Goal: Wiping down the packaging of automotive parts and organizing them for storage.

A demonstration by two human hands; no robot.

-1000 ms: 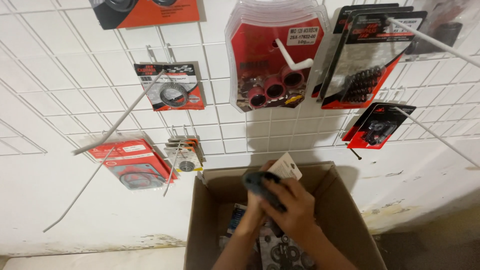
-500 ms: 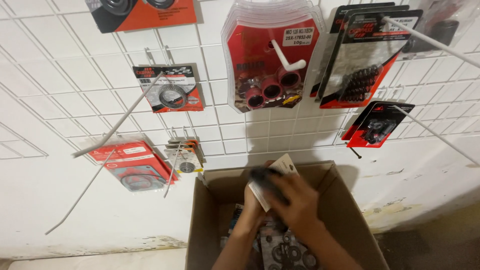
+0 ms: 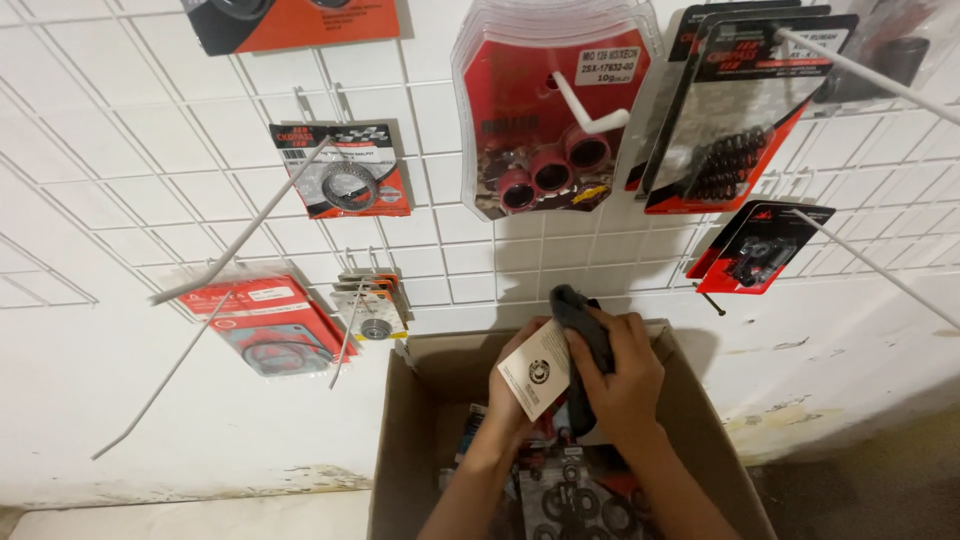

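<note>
My left hand (image 3: 512, 400) holds a small carded packet (image 3: 536, 378) with a white back, over an open cardboard box (image 3: 405, 440). My right hand (image 3: 625, 380) grips a dark grey cloth (image 3: 583, 320) and presses it against the packet's right side. Both hands are above the box's middle. Inside the box lie several blister packs of black rings and small parts (image 3: 570, 500).
A white wire grid panel (image 3: 200, 200) on the wall carries red and black blister packs on hooks: a large stack with red rollers (image 3: 550, 110), a ring pack (image 3: 345, 175), a spring pack (image 3: 730, 110). Long bare white hooks (image 3: 235, 240) stick out towards me at left and right.
Both hands have risen a little higher above the box, and the packet has turned so its white back faces me more fully. The cloth now sits on the packet's right edge.
</note>
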